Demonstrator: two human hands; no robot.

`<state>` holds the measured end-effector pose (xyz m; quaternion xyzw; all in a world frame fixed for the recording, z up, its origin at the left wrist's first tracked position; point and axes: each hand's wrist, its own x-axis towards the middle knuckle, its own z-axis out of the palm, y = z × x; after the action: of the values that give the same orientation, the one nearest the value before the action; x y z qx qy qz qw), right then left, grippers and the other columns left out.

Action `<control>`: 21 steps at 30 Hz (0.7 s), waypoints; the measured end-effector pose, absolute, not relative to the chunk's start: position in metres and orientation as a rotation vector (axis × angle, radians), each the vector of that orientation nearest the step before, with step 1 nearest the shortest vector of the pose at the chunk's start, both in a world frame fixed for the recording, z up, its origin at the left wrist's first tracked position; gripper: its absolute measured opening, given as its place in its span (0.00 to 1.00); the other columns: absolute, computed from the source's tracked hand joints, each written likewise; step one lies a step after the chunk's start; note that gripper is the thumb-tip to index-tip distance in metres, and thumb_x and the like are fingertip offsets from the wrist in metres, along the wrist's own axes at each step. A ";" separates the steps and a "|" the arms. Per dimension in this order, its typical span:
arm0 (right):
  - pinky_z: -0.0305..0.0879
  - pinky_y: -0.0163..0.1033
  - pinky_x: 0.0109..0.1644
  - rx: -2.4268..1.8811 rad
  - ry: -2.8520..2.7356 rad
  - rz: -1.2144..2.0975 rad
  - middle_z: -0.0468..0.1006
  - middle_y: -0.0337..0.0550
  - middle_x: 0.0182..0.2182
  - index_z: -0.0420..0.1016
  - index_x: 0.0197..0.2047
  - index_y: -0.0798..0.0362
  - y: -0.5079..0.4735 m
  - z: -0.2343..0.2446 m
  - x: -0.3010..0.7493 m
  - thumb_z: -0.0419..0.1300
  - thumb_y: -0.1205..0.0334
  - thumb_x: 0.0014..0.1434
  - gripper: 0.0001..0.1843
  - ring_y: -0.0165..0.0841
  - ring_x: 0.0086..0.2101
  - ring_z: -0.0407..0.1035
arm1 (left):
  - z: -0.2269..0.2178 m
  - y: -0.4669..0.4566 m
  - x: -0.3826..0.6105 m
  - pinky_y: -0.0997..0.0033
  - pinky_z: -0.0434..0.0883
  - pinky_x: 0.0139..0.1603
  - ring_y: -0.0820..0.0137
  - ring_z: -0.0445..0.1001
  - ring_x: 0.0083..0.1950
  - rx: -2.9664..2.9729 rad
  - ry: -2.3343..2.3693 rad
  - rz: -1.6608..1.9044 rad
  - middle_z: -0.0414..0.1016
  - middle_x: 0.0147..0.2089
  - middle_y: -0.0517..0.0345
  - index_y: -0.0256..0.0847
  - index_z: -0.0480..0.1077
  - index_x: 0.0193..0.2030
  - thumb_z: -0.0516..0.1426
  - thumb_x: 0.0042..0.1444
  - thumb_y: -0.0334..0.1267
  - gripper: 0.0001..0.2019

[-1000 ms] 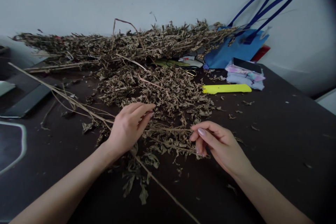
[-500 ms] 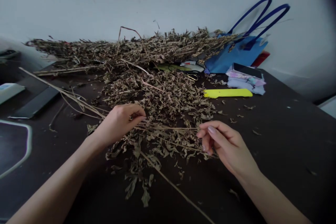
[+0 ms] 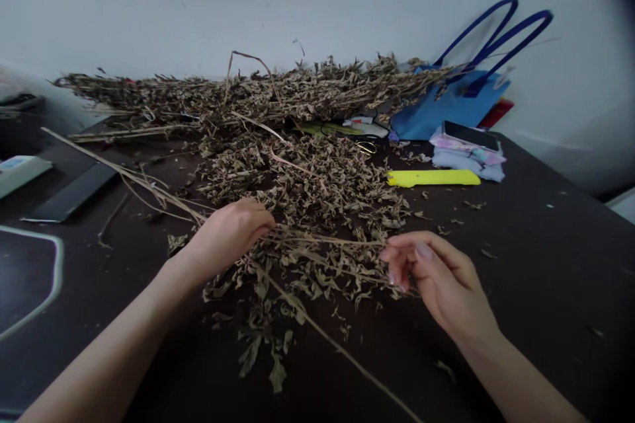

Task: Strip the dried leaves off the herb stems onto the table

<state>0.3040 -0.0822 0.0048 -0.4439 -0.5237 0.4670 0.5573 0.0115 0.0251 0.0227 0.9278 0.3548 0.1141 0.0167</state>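
Note:
Dried plant stems [image 3: 342,240] stretch between my two hands above loose dried leaves [image 3: 307,178] on the dark table. My left hand [image 3: 235,228] is closed, its fingertips pinching the stems at their left part; the hand hides some of them. Thumb and fingers of my right hand [image 3: 441,277] are closed on the thin right end of a stem. A long bare stem [image 3: 332,340] slants from beneath the stems toward the near edge. Crumpled larger leaves [image 3: 262,344] lie below my left hand.
A long heap of dried plants [image 3: 248,92] lies along the wall. At right are a blue bag [image 3: 446,109], a phone [image 3: 471,135] on folded cloth, a yellow cutter [image 3: 431,177] and scissors [image 3: 367,145]. Bare stems [image 3: 119,168] and a dark flat slab [image 3: 74,192] lie left.
My left fingers have closed down onto the stems from a looser curl. My right hand has shifted slightly right. The whole view has moved a little.

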 end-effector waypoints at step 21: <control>0.67 0.39 0.31 -1.111 -1.299 0.511 0.77 0.45 0.32 0.73 0.43 0.52 -0.082 0.014 0.310 0.52 0.60 0.61 0.12 0.34 0.31 0.71 | 0.021 0.017 0.026 0.67 0.66 0.38 0.66 0.67 0.36 3.039 1.306 0.562 0.70 0.33 0.54 0.37 0.69 0.34 0.49 0.60 0.32 0.09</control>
<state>0.3099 -0.0819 0.0141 -0.4848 -0.5668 0.2231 0.6277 0.0261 0.0168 0.0215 0.9006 0.3871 0.1667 -0.1064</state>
